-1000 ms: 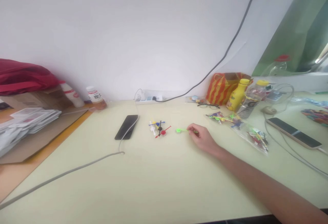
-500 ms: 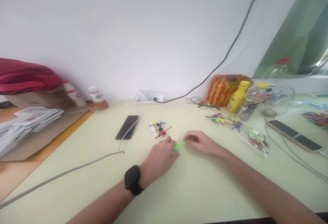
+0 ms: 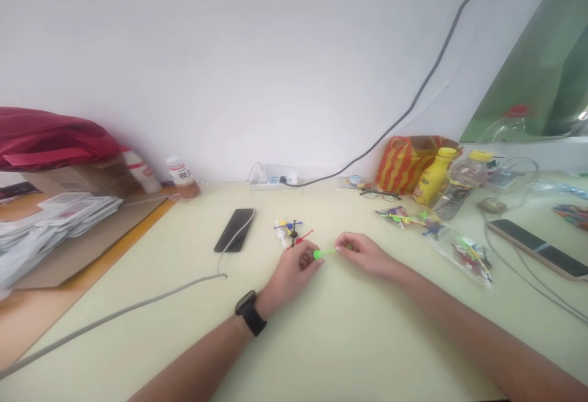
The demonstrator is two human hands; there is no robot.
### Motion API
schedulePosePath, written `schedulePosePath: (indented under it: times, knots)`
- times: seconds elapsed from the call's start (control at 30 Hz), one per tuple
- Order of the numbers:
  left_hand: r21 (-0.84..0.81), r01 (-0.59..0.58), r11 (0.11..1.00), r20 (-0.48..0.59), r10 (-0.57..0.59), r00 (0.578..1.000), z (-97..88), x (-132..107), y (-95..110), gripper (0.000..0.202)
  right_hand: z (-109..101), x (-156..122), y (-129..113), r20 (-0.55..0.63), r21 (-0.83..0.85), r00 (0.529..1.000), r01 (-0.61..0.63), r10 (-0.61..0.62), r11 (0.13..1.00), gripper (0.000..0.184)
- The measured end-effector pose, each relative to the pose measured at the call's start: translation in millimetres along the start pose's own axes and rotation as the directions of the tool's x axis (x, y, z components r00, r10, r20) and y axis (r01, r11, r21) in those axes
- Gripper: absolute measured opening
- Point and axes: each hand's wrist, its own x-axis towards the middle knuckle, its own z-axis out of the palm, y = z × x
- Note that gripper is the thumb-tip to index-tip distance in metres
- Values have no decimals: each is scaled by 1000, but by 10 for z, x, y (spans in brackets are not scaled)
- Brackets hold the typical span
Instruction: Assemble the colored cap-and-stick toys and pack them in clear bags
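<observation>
A small bright green plastic piece (image 3: 327, 252), with a round part at one end and a thin stem, spans the gap between my hands above the table. My left hand (image 3: 294, 268), with a black watch at the wrist, pinches the round end between thumb and fingers. The stem's other end is in the closed fingertips of my right hand (image 3: 362, 254), which partly hide it. Just beyond my left hand lie several similar pieces: a black one (image 3: 294, 235), a blue one (image 3: 281, 225), a white one (image 3: 280, 236) and a red one (image 3: 307, 236), partly covered by the hand.
A black phone (image 3: 234, 230) with a cable (image 3: 174, 285) lies left. To the right are clear bags of colourful pieces (image 3: 459, 254), glasses (image 3: 380, 194), a yellow bottle (image 3: 434, 175), a striped bag (image 3: 397, 160) and another phone (image 3: 537, 249). A power strip (image 3: 275, 176) sits by the wall.
My left hand has rolled, so its thumb and fingers now show around the green piece's round end. The stem stays in my right fingertips. The view has shifted slightly.
</observation>
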Motion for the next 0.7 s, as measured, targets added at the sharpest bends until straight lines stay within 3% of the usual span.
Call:
schedulePosePath:
  times: [0.2,0.4,0.53,0.7]
  knots:
    - [-192,42,981,3,-42,999,-23,32,-52,28,53,25,-81,-74,145,991,-100,111,984,40]
    - [-259,72,963,1,-74,997,-48,52,-77,33,50,-118,-245,-228,147,973,-7,41,989,35]
    - [-286,66,956,42,-56,998,-43,27,54,44,158,-193,-355,-161,178,987,51,-22,983,35]
    - [-275,-29,961,57,46,997,-26,7,182,30,362,-215,-357,-106,138,987,133,-119,981,29]
